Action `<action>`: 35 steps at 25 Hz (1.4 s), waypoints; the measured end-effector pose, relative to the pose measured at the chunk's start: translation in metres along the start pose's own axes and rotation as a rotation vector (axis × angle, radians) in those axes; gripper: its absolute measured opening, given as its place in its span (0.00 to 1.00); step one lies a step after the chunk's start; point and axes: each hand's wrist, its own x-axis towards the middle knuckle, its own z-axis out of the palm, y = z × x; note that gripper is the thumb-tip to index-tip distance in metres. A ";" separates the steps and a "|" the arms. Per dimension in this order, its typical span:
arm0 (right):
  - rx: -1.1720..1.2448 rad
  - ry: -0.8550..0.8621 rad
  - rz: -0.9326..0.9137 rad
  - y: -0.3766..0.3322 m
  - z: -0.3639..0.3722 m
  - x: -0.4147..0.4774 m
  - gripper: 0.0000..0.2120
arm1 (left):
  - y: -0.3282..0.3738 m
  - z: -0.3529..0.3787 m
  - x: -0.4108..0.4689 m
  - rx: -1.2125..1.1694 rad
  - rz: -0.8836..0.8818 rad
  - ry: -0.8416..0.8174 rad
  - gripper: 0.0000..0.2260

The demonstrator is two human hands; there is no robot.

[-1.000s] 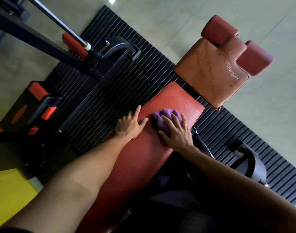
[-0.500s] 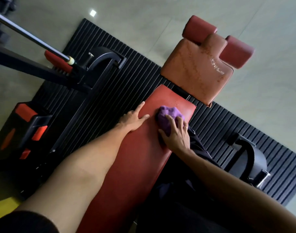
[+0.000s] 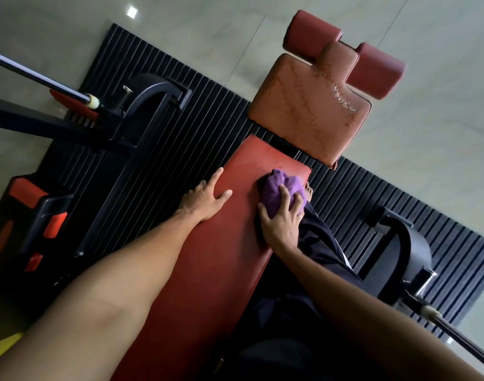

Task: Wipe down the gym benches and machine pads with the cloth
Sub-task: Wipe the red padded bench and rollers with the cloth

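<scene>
A long red bench pad [image 3: 208,270] runs from the bottom of the view up to the middle. My right hand [image 3: 283,215] grips a bunched purple cloth [image 3: 276,189] and presses it on the pad near its far right corner. My left hand [image 3: 205,200] rests flat on the pad's left edge, fingers straight. Beyond the pad's far end sits a worn orange-red seat pad [image 3: 304,111] with a scuffed patch. Two red roller pads [image 3: 309,33] flank the seat's narrow far end.
Black ribbed floor mats [image 3: 180,86] lie under the bench. A black rack frame with a steel bar [image 3: 42,81] stands at the left, and another black upright [image 3: 406,257] at the right. A black and orange part [image 3: 29,215] sits far left. Pale floor tiles surround the mats.
My right hand has slid the purple cloth from the middle of the pad's far end toward its right edge. My left hand has kept its place on the left edge.
</scene>
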 end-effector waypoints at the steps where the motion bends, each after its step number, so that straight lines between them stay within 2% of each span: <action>1: 0.023 -0.015 -0.010 0.007 -0.001 -0.010 0.37 | 0.005 -0.002 0.003 -0.012 -0.012 0.002 0.33; 5: 0.102 -0.027 0.096 0.001 -0.010 0.024 0.38 | 0.022 -0.005 0.018 0.048 0.020 -0.031 0.34; 10: 0.093 0.012 0.234 -0.016 -0.013 0.067 0.38 | 0.022 0.001 0.022 0.117 0.063 0.021 0.34; 16: -0.137 -0.066 0.059 -0.002 -0.006 0.033 0.38 | 0.015 0.008 0.028 0.065 0.122 0.096 0.34; 21: -0.166 -0.056 0.245 -0.024 -0.013 0.118 0.38 | 0.012 0.013 0.031 0.039 0.196 0.145 0.33; 23: -0.184 -0.080 0.174 -0.042 -0.007 0.125 0.37 | 0.011 0.013 0.030 0.029 0.183 0.153 0.33; 25: -0.240 -0.098 -0.061 -0.047 0.000 0.097 0.36 | 0.012 0.012 0.029 0.020 0.176 0.158 0.33; 27: -0.303 -0.113 -0.187 -0.034 -0.003 0.062 0.36 | 0.013 0.012 0.030 0.012 0.172 0.168 0.32; 29: -0.375 -0.099 -0.187 -0.016 -0.012 0.057 0.36 | 0.013 0.012 0.030 0.008 0.164 0.166 0.32; 31: -0.388 -0.072 -0.101 -0.015 -0.017 0.083 0.37 | 0.013 0.012 0.030 0.003 0.162 0.164 0.32; 33: -0.337 -0.041 0.006 -0.035 -0.009 0.122 0.37 | 0.012 0.012 0.031 0.005 0.173 0.171 0.32; 35: -0.316 -0.053 -0.007 -0.063 0.008 0.149 0.37 | 0.011 0.013 0.032 -0.014 0.174 0.175 0.32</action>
